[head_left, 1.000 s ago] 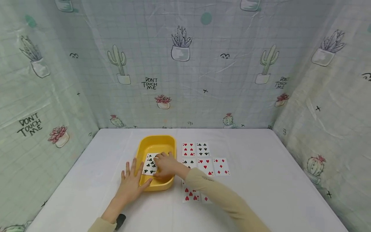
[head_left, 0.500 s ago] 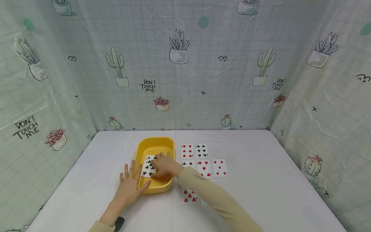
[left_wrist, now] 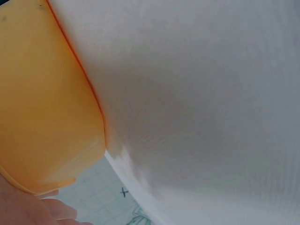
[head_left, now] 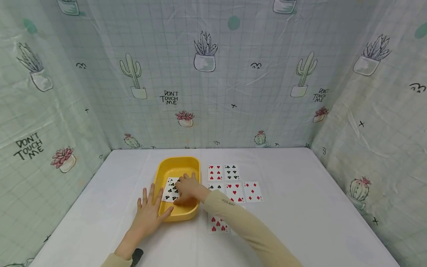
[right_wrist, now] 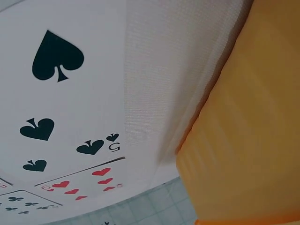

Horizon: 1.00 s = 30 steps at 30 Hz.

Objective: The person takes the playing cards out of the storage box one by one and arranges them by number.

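Observation:
A yellow tray (head_left: 178,161) stands on the white table in the head view. Inside it lies a playing card of clubs (head_left: 170,192), face up, its right part covered by my right hand (head_left: 188,190). The fingers bend down at the card's right side, and the thumb is low by its near edge, gripping it there. My left hand (head_left: 147,213) lies spread along the tray's left rim, fingers apart. In the left wrist view, its fingers (left_wrist: 58,211) show beside the tray's outer wall (left_wrist: 51,112). A five of spades (right_wrist: 70,84) fills much of the right wrist view.
Right of the tray lie the six of hearts (head_left: 215,172), six of clubs (head_left: 231,172), five of hearts (head_left: 235,192) and five of diamonds (head_left: 252,191). A seven of hearts (head_left: 218,225) lies nearer, partly under the right sleeve (head_left: 247,230). Patterned cloth (head_left: 207,104) surrounds the table.
The right hand has shifted slightly left over the clubs card, and its sleeve now covers the diamond card beside the seven of hearts. The left hand stays on the tray.

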Each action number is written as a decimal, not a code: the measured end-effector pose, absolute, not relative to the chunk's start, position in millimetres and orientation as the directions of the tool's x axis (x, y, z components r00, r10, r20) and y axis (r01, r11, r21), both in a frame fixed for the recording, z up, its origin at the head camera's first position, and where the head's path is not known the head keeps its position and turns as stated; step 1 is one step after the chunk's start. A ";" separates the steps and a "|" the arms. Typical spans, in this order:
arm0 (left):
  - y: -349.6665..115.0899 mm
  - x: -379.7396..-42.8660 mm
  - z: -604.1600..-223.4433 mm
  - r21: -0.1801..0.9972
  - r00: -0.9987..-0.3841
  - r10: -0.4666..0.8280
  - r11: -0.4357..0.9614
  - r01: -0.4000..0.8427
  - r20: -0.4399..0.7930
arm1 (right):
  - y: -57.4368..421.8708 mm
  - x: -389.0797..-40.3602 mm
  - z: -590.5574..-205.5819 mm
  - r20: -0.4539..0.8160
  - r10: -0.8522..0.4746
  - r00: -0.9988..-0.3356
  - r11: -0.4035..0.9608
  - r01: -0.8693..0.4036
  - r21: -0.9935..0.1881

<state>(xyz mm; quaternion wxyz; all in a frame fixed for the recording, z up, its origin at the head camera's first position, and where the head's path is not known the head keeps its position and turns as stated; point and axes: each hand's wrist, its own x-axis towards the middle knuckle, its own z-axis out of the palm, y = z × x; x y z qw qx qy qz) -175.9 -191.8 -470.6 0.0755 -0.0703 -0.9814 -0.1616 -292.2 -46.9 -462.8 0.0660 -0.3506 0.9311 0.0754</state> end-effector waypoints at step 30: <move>-191.4 -176.8 -468.9 0.293 -0.977 0.112 0.942 0.163 0.183 | -38.3 -295.5 -443.1 -0.136 -0.661 -0.738 0.739 -0.672 0.054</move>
